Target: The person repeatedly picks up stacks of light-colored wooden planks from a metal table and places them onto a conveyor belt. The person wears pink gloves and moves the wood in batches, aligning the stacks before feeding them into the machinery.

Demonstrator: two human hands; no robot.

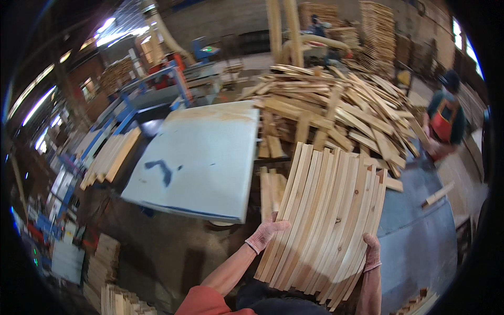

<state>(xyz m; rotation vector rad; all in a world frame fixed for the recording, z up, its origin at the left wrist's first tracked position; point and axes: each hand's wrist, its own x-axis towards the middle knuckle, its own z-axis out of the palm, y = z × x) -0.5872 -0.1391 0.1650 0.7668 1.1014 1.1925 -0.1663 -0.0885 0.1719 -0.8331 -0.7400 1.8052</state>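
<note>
A row of long wooden slats [328, 220], pressed side by side, spans the space between my two hands in front of my body. My left hand [268, 232], in a pale pinkish work glove, is closed against the left side of the row. On the opposite side, my right hand [372, 249] in a matching glove grips the outermost slat, thumb up. Most of the fingers of both hands are hidden by the wood. Whether the row's far end rests on anything cannot be made out.
Beyond the slats lies a heap of loose boards [336, 110]. A pale flat machine table [199, 157] stands left, with more slats [113, 157] past it. On the right is a blue-grey surface [415, 226]; a co-worker [446, 113] stands behind it. Stacked wood [123, 302] sits lower left.
</note>
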